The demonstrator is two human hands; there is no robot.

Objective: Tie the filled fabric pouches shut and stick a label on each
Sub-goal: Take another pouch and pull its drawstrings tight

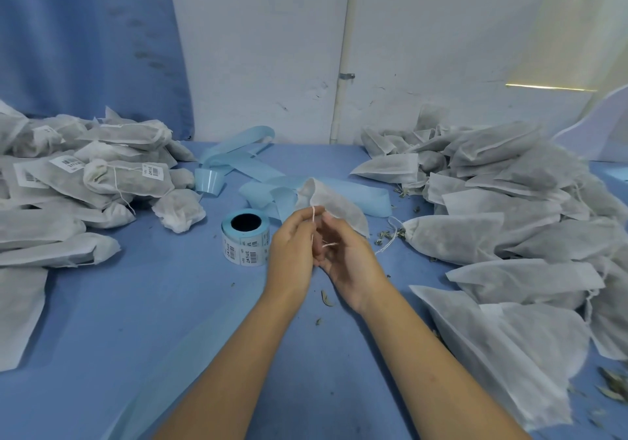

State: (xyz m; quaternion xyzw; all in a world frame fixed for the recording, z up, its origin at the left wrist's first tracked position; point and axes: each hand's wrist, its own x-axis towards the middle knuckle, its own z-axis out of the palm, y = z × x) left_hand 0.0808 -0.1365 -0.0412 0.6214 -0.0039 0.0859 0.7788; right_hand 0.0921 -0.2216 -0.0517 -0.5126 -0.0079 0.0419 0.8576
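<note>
While hands pinch its string, pouch just beyond

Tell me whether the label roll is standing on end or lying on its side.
Standing on end: the label roll shows its dark core hole facing up, printed labels wrapping its side.

Head-worn view, forward and down

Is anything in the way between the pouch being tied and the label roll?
Nothing visible is. The left hand pinches the drawstring and the right hand holds the pouch just right of the label roll. Only bare blue table lies between them. The loose backing strip lies farther back.
</note>
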